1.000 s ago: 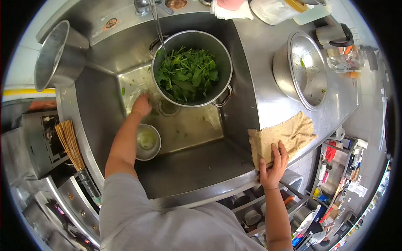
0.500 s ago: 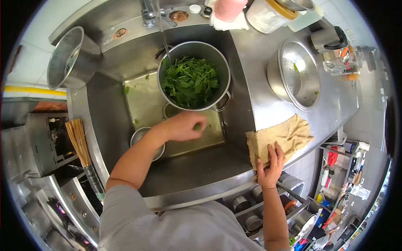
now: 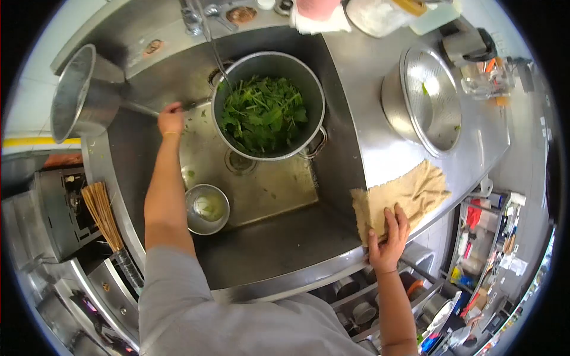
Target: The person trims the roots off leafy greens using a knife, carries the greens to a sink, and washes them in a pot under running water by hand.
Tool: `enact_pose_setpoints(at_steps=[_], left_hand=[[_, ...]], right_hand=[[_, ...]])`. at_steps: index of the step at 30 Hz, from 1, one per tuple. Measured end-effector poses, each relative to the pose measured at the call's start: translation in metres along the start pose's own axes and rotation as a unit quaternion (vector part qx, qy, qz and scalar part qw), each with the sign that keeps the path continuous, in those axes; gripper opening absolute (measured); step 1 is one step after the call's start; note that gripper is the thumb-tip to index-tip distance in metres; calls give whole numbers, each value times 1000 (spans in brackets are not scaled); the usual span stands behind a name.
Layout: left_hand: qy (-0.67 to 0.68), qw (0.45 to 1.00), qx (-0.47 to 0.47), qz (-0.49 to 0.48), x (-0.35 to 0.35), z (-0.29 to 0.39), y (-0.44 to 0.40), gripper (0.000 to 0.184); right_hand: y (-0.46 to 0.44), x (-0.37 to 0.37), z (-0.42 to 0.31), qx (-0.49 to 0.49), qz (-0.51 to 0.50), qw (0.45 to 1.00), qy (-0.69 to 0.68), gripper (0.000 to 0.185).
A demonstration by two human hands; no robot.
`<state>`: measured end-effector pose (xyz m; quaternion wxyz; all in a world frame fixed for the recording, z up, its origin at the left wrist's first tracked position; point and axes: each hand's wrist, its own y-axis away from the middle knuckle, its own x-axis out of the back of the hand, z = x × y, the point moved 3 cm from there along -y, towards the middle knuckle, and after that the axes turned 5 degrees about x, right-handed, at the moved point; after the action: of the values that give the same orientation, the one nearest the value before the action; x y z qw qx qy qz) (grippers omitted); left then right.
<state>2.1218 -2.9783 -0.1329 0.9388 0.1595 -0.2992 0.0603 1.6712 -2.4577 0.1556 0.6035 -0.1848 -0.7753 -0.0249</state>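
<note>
My left hand (image 3: pixel 171 120) reaches over the back left of the sink (image 3: pixel 255 204), its fingers curled together. What lies in them, if anything, I cannot make out. To its right a large metal pot (image 3: pixel 323 110) full of green leaves (image 3: pixel 264 113) stands in the sink, and a thin stream of water falls at its rim. Below, nearer my body, sits a small metal bowl (image 3: pixel 208 209) with something pale green inside. My right hand (image 3: pixel 389 237) lies with fingers apart on a tan cloth (image 3: pixel 409 193) at the counter's front edge.
On the right counter stands a perforated colander (image 3: pixel 430 101) with bits of leaf. A deep metal pot (image 3: pixel 89 92) leans at the sink's left side, beyond a bamboo brush (image 3: pixel 110 219). The faucet (image 3: pixel 191 21) is at the back; a white tub (image 3: pixel 377 16) stands at back right.
My left hand has swung from in front of the pot to the sink's back left, uncovering the small bowl. My right hand stays on the cloth. The view has shifted slightly.
</note>
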Motion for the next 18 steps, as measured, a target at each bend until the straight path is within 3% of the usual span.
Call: enact_pose_setpoints(at_steps=[2,4,6,8,10,13,16,17,18], left_hand=[[-277,953,122,-4,-17,-122,-79,49],[-274,954,121,-24,-50,-160,-82,57],[-268,954,122,-46,-84,-155,-80,64],[-106,987,-48,-109,-133,-118,-70,62],[72,951,99,-284,-218,-177,-104,60],[109,979,15,-172,-203,-131,18,53],[117,983,-3,-141,-159,-115,70,50],[-233,917,-106,-306,-148,-103,83,44],[-543,698,-189,-427,-126,-90,100,39]], right_hand=[[4,-2,2,-11,-7,1000,-4,60],[5,-4,4,-9,-12,1000,9,61],[3,-4,5,-9,-9,1000,20,61],[4,-4,5,-6,-15,1000,9,60],[5,-5,4,-6,-18,1000,13,60],[2,-3,3,-1,-24,1000,9,59],[3,-2,2,-4,-23,1000,5,59],[2,-2,1,-2,-15,1000,6,58],[3,-2,1,-1,-9,1000,6,58]])
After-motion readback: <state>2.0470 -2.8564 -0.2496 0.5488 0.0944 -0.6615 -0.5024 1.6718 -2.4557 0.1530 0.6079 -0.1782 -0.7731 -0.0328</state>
